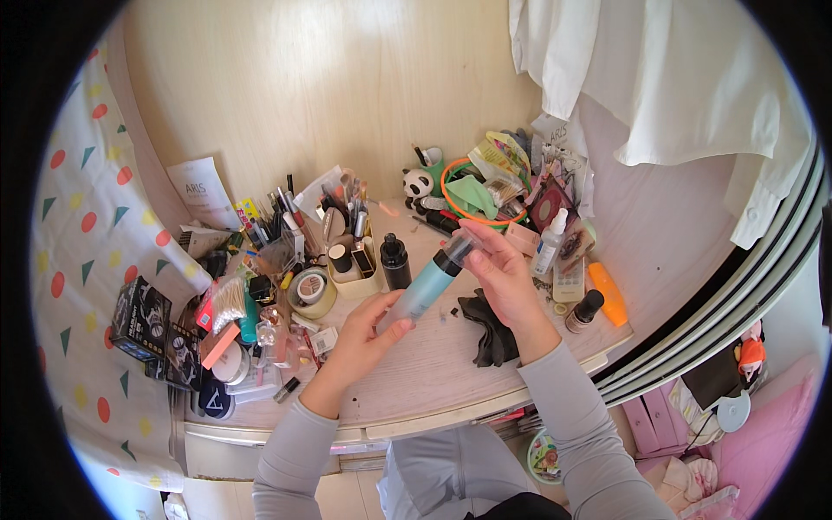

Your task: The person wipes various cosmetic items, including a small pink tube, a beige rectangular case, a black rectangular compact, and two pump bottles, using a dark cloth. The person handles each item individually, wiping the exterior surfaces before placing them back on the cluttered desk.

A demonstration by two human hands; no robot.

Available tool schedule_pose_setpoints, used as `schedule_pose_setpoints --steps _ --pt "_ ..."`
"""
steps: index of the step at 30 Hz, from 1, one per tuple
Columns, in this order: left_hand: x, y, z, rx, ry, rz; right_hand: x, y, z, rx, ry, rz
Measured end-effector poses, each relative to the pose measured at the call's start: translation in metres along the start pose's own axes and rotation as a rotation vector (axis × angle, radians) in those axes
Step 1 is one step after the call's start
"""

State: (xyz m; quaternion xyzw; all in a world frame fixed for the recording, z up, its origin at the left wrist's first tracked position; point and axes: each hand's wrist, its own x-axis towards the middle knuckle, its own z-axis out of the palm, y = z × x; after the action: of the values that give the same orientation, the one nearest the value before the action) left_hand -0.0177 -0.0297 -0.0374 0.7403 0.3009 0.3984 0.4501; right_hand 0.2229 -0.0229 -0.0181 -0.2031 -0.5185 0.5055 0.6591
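A pale blue bottle [426, 289] with a black collar is held tilted above the desk. My left hand [372, 331] grips its lower end between thumb and fingers. At the upper end, my right hand [499, 270] has hold of the clear cap [465, 243], which sits around the black pump top. Whether the cap is seated or partly lifted, I cannot tell. Just behind the blue bottle stands a dark bottle [394, 263] with a black top. Below my right hand lies a crumpled black cloth [486, 335].
Cosmetics crowd the left of the wooden desk [429, 390], near a cream organizer [359, 286] and a roll of tape [311, 292]. Rightward are an orange-rimmed basket [448, 195], a white spray bottle [550, 244], an orange tube [608, 296] and a small black-capped bottle [585, 312]. A white garment [695, 84] hangs above.
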Motion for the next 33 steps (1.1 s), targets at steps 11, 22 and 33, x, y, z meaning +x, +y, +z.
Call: schedule_pose_setpoints --steps 11,22,33 --pt "-0.003 0.018 -0.009 0.294 0.030 0.097 -0.003 -0.008 0.001 -0.239 -0.066 -0.069" --pt "-0.006 0.029 -0.011 0.340 0.065 0.123 -0.007 -0.012 0.004 -0.362 -0.124 -0.144" --pt "-0.003 0.018 -0.010 0.286 0.002 0.092 -0.005 -0.002 0.003 -0.319 -0.105 -0.164"
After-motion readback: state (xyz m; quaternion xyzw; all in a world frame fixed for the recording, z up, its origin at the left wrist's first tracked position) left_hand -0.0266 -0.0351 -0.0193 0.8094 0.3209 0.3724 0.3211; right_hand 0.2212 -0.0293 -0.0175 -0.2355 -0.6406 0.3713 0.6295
